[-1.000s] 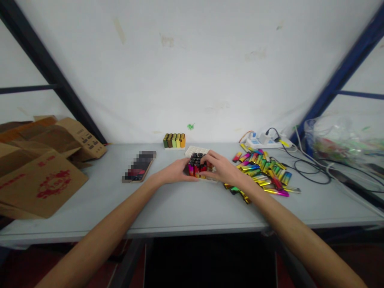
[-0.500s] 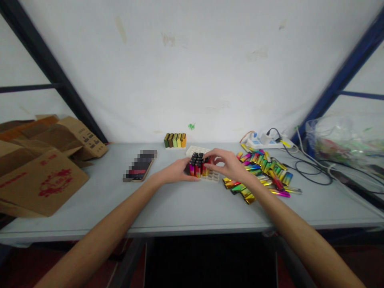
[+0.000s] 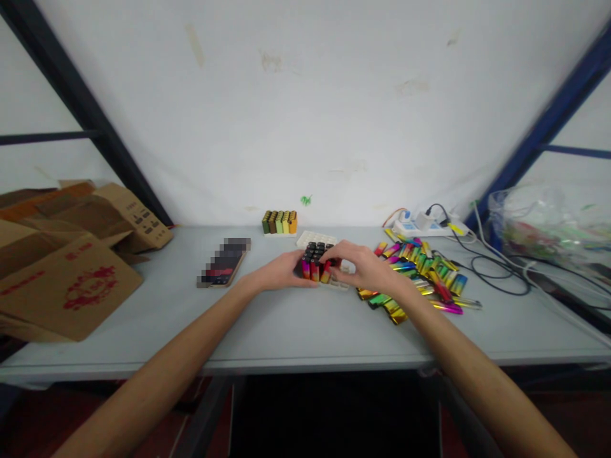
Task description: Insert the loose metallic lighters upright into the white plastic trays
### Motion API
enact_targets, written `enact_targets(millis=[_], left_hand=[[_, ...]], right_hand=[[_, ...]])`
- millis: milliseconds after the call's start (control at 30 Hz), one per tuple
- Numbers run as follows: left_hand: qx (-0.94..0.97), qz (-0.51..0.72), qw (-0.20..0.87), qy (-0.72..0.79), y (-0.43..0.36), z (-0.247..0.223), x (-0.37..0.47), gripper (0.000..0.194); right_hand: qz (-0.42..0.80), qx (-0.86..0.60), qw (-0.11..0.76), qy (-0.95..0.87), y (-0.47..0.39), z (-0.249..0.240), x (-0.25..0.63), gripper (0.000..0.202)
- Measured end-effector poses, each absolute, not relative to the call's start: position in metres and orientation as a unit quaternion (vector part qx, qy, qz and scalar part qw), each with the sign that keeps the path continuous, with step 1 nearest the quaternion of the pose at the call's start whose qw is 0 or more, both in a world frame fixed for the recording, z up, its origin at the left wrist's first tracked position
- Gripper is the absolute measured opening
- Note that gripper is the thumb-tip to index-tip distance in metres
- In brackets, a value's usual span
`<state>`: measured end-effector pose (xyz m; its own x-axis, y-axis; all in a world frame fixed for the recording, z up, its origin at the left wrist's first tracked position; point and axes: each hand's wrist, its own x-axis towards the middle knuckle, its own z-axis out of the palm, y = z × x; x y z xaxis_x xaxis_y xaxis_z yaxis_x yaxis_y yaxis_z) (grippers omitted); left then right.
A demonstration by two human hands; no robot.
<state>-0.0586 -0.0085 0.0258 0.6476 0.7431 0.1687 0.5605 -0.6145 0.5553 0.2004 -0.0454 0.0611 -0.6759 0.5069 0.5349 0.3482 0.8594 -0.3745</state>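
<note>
Upright lighters (image 3: 314, 253) with black tops and shiny pink, red and yellow bodies stand in rows between my hands. My left hand (image 3: 284, 270) is curled against their left side, thumb behind and fingers along the front. My right hand (image 3: 356, 264) pinches a lighter (image 3: 326, 273) at the right of the front row, which leans slightly; the fingertips partly hide it. Below my right fingers shows a white tray (image 3: 335, 285) with holes. Another white holed piece (image 3: 315, 238) shows behind the lighters; I cannot tell whether it is the same tray.
A loose pile of shiny coloured lighters (image 3: 420, 267) lies right of my right hand. Against the wall stands a block of gold-topped lighters (image 3: 279, 222). A phone (image 3: 226, 264) and cardboard boxes (image 3: 81, 286) are left; a power strip (image 3: 420, 226), cables and plastic bags (image 3: 534, 216) are right.
My right hand has come slightly down and closed in on the front right of the rows, where a lighter now leans between its fingers. My left hand stays against the lighters.
</note>
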Motion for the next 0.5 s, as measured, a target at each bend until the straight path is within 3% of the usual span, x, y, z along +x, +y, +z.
enact_targets(millis=[500], left_hand=[[0.869, 0.19, 0.233, 0.393, -0.0104, 0.0271, -0.0575, 0.074]], right_hand=[[0.125, -0.215, 0.329, -0.911, -0.0415, 0.063, 0.207, 0.024]])
